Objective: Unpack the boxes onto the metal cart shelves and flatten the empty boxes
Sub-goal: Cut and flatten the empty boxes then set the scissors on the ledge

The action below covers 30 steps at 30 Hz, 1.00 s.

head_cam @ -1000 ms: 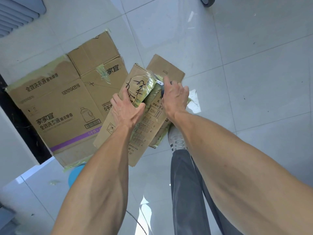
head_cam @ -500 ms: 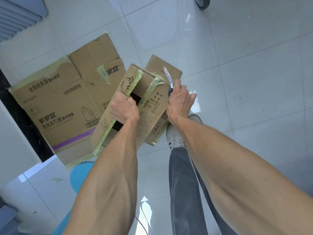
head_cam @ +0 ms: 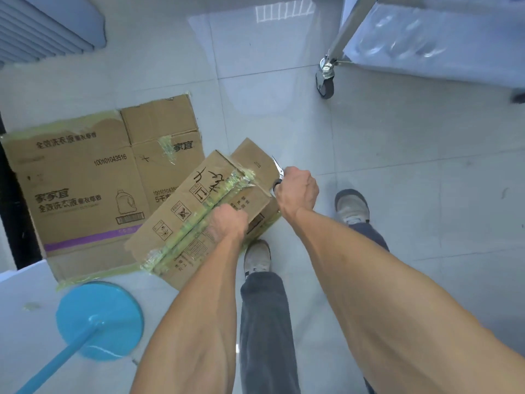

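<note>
A small cardboard box (head_cam: 181,214) with green tape along its seams is held tilted above the tiled floor. My left hand (head_cam: 227,223) grips its near taped edge, fingers curled over the cardboard. My right hand (head_cam: 297,190) sits at the box's right corner and grips scissors (head_cam: 277,169), whose blades point up and away. A larger flattened box (head_cam: 82,183) with printed text and a purple stripe lies on the floor to the left, partly under the small one. A leg and caster (head_cam: 325,81) of the metal cart stand at the upper right.
A blue round base with a blue pole (head_cam: 99,319) stands on the floor at the lower left. My two shoes (head_cam: 257,258) are below the box. Wrapped bottles (head_cam: 437,41) sit on the cart's lower shelf. A white surface edge is at the far left.
The small box's opened flaps have closed and it now looks pressed flat. My left hand slid down its taped edge. The view swung, bringing the cart into sight.
</note>
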{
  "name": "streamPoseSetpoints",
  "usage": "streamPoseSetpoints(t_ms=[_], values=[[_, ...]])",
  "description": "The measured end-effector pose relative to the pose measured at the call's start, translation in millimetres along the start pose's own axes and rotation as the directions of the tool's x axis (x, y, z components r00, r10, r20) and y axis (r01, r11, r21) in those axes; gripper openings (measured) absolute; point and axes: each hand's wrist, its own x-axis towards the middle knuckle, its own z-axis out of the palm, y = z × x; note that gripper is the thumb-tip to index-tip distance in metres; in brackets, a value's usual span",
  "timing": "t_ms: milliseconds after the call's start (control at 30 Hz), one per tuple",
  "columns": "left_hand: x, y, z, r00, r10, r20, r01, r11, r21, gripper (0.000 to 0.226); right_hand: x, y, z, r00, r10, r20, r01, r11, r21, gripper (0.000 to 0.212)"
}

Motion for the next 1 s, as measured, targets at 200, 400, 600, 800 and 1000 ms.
streamPoseSetpoints(t_ms=[200,400,600,800,1000], values=[[19,-9,21,0.994,-0.099,-0.045,0.090,0.981,-0.171,0.016,16,7,4,0.956,-0.268,0.122,0.288,0.939,-0.187,0.012],[26,0,41,0.967,-0.148,-0.207,0.116,0.981,-0.158,0.058,29,40,-9,0.845,-0.469,0.254,0.533,0.769,-0.353,0.021],[27,-6,47,0.971,-0.162,-0.174,0.111,0.956,-0.273,0.066,30,46,-8,0.797,-0.524,0.300,0.602,0.728,-0.327,0.025],[24,-10,28,0.994,-0.088,-0.069,0.082,0.993,-0.083,0.056,31,38,-5,0.793,-0.519,0.319,0.608,0.712,-0.352,0.017],[34,-15,19,0.998,-0.025,-0.061,0.025,1.000,0.004,0.024,43,38,-2,0.750,-0.591,0.296,0.658,0.625,-0.420,0.024]])
